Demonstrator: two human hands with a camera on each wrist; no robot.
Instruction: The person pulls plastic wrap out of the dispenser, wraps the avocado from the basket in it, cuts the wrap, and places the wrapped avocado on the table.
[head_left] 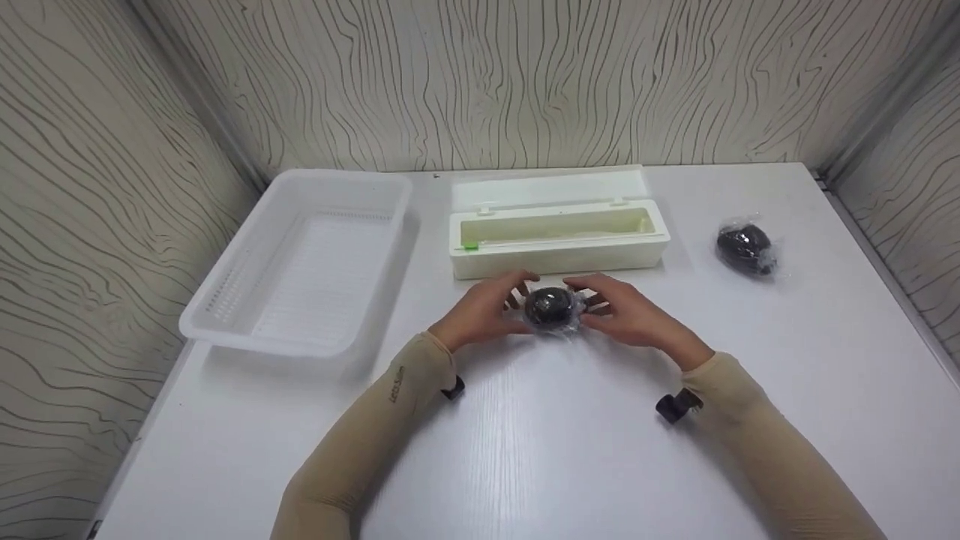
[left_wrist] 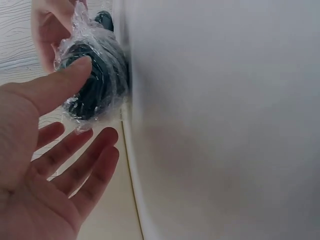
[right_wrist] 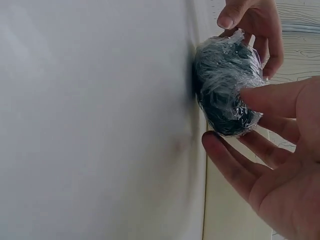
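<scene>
A dark, rounded thing wrapped in clear plastic film [head_left: 550, 307] sits on the white table between both hands. From its left side my left hand [head_left: 489, 309] reaches in. In the left wrist view the thumb [left_wrist: 75, 75] lies over the wrapped thing, while the other fingers spread loosely below it. On the opposite side, my right hand [head_left: 626, 309] holds the film-wrapped thing, its thumb [right_wrist: 270, 98] in front and some fingers passing behind. Farther right on the table lies a second dark thing in clear film [head_left: 744, 247].
Just beyond the hands stands a long white cling film box [head_left: 555, 262], lid raised, with a small green piece [head_left: 470, 246] at its front left edge. A white perforated plastic basket [head_left: 300, 341] stands at the left. Patterned walls [head_left: 480, 90] enclose the table.
</scene>
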